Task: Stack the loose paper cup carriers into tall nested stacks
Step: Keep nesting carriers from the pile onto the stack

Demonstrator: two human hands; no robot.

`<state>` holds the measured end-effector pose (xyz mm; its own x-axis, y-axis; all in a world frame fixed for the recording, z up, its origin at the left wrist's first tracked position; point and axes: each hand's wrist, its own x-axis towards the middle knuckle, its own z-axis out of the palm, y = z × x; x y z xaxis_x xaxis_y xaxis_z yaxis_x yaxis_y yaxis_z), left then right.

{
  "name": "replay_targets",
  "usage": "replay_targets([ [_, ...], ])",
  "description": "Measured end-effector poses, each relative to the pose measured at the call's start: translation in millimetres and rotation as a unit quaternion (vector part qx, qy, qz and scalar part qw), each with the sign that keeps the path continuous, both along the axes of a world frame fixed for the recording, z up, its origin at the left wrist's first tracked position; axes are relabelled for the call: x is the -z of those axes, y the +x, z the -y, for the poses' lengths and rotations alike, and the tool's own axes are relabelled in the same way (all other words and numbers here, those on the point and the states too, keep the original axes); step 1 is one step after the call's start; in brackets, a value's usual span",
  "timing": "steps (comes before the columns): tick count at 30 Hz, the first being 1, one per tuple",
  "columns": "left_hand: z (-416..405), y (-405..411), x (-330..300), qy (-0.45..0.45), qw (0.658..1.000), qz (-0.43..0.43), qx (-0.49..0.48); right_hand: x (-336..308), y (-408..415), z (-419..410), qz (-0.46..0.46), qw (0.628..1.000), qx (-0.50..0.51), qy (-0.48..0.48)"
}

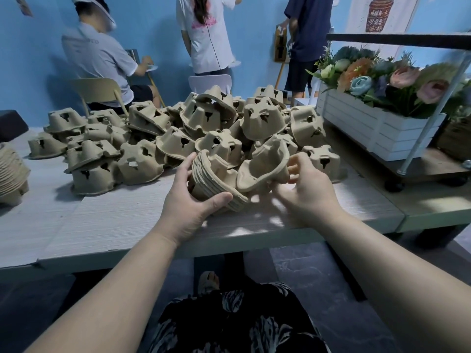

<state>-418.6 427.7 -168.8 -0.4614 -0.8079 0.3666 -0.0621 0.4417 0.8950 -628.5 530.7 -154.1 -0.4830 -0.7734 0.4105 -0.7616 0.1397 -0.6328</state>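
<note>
A short stack (216, 182) is being gripped by the left hand (190, 205) at the table (114, 220) edge; a loose carrier (262, 164), pinched by the right hand (309, 186), is being brought alongside. Alignment and nesting are being called for next.

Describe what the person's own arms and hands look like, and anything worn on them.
Both forearms are bare as far as the picture shows: no sleeves, gloves, watch or bracelets. The left hand and right hand show no rings that I can see. Nothing is marked or taped on either arm. Lower down, a dark garment with a pale leaf print covers the lap.
</note>
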Motion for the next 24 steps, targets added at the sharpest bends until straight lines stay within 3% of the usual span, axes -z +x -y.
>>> replay_targets([
  [6, 0, 0, 0, 0.007, 1.0, -0.001, 0.001, -3, -2, -3, -0.108, 0.992, 0.008, -0.067],
  [11, 0, 1, 0, 0.01, 1.0, -0.003, -0.002, 2, -3, 2, -0.209, 0.964, -0.003, -0.163],
  [17, 0, 1, -1, 0.015, 1.0, 0.003, -0.006, -2, -1, 5, -0.161, 0.951, 0.054, -0.259],
  [20, 0, 0, -1, 0.012, 1.0, 0.003, -0.007, -4, 6, 9, -0.117, 0.953, 0.033, -0.279],
  [24, 0, 0, 0, 0.009, 1.0, 0.003, -0.011, 4, 17, 15, -0.128, 0.958, -0.012, -0.256],
])
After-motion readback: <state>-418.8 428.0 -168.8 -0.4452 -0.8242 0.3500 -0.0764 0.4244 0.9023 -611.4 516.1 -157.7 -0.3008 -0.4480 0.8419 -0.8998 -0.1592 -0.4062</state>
